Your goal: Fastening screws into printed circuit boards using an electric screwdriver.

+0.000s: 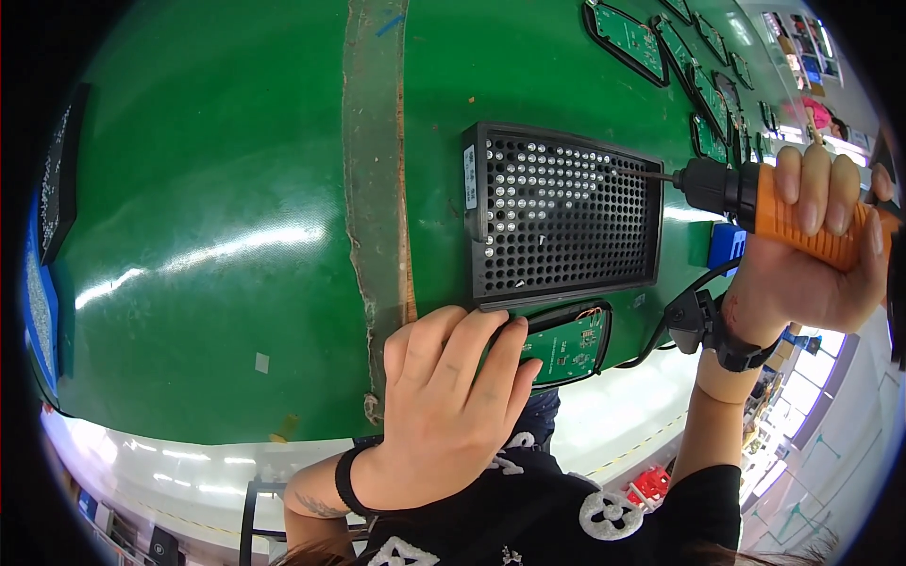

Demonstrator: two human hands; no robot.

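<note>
My right hand (816, 255) is wrapped round an orange electric screwdriver (769, 200) with a black nose. Its long thin bit points left, the tip over the upper right of a black screw tray (479, 257). Rows of round holes fill this tray; silvery screws (545, 172) stand in many of the upper and left ones, and two lie loose across the lower holes. Below the tray, my left hand (448, 391) holds the left end of a black casing with a green circuit board (571, 349) in it. The hand covers that end.
Several more cased circuit boards (630, 45) lie at the far right of the green table (217, 189). A worn strip (373, 141) runs across it. A blue box (725, 247) is right of the tray, near a black cable. Another tray (64, 179) sits at the left edge.
</note>
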